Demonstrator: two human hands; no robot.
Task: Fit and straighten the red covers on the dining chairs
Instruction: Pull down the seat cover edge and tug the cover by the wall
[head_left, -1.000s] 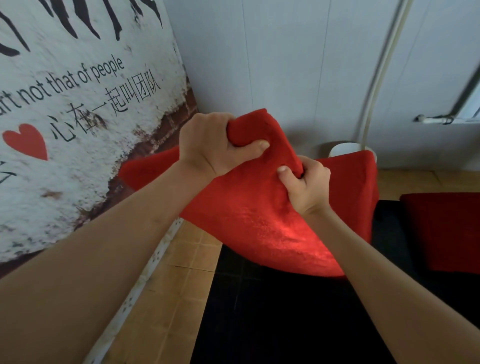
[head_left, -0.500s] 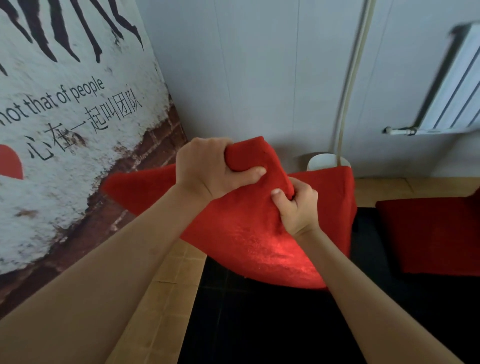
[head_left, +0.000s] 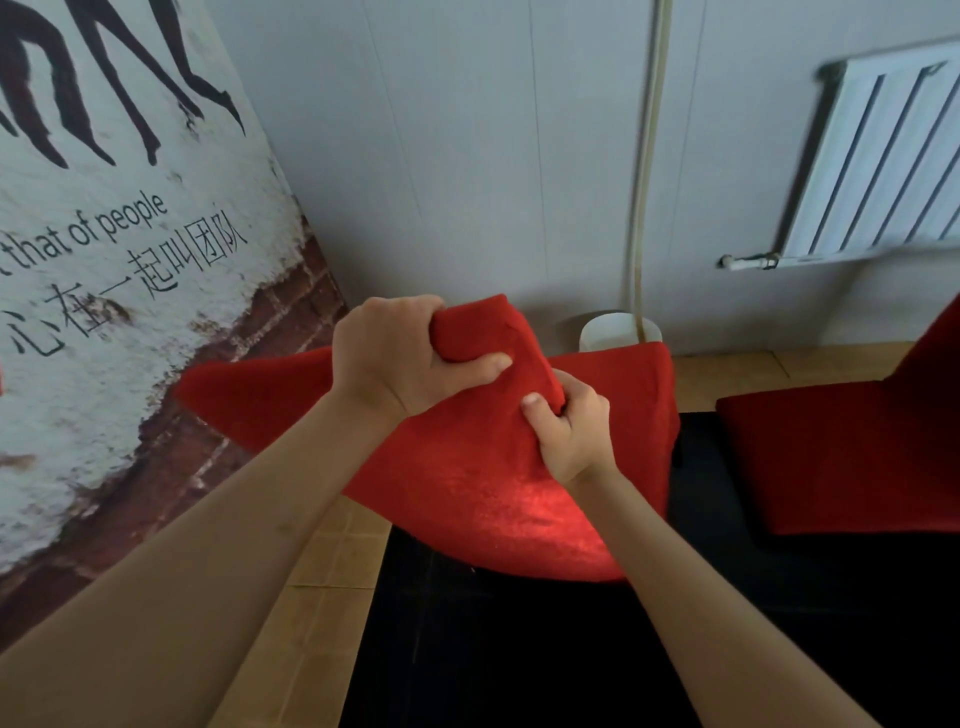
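A red fabric cover (head_left: 483, 493) is bunched up in the middle of the view, its loose parts spreading left and right. My left hand (head_left: 400, 358) grips the raised top fold, thumb pressed across the cloth. My right hand (head_left: 569, 426) grips the same fold just below and to the right. The chair under this cover is hidden. A second chair with a red cover (head_left: 841, 457) stands at the right, its seat facing me.
A black surface (head_left: 519, 649) lies below the cover. Tan floor tiles (head_left: 311, 597) run along the left wall with its printed mural (head_left: 119, 249). A white bucket (head_left: 608, 332), a pipe (head_left: 644, 171) and a radiator (head_left: 883, 156) stand at the back wall.
My view has swung right and down, bringing the radiator and more of the second chair into sight. Both hands keep the same grip on the red fold.
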